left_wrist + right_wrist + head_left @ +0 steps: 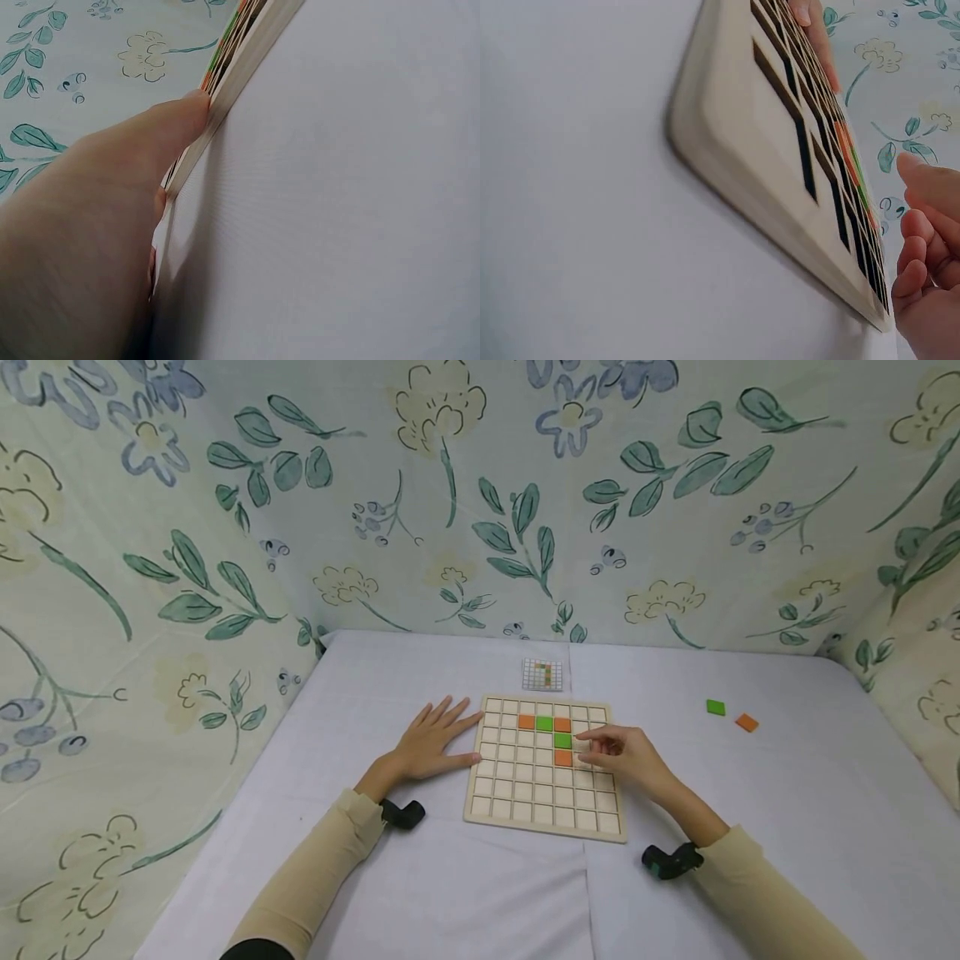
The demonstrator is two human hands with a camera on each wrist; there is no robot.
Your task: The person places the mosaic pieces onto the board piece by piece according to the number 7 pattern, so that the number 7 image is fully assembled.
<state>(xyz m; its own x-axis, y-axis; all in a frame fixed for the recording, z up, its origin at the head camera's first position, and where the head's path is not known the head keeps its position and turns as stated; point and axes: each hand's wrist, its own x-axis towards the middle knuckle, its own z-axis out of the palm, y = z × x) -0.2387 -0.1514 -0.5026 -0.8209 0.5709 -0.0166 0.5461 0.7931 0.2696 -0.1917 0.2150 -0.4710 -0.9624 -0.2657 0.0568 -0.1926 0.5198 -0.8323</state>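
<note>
A pale wooden grid board [513, 788] lies on the white cloth. Orange and green square tiles form a bent line in its upper part, ending in an orange tile [563, 758] below a green tile [562, 740]. My left hand [429, 745] lies spread at the board's left side, thumb and index fingertip touching its edge; the left wrist view shows the thumb [176, 120] against the rim. Over the board's right part hovers my right hand [626, 758], thumb and index finger apart beside the tiles. Nothing shows between them, and the other fingers [913, 259] curl loosely.
Just behind the board sits a small card [542, 675] with a printed grid and a similar coloured pattern. Farther right on the cloth lie a loose green tile [716, 707] and an orange tile [747, 722]. A floral curtain [450, 560] hangs around the table.
</note>
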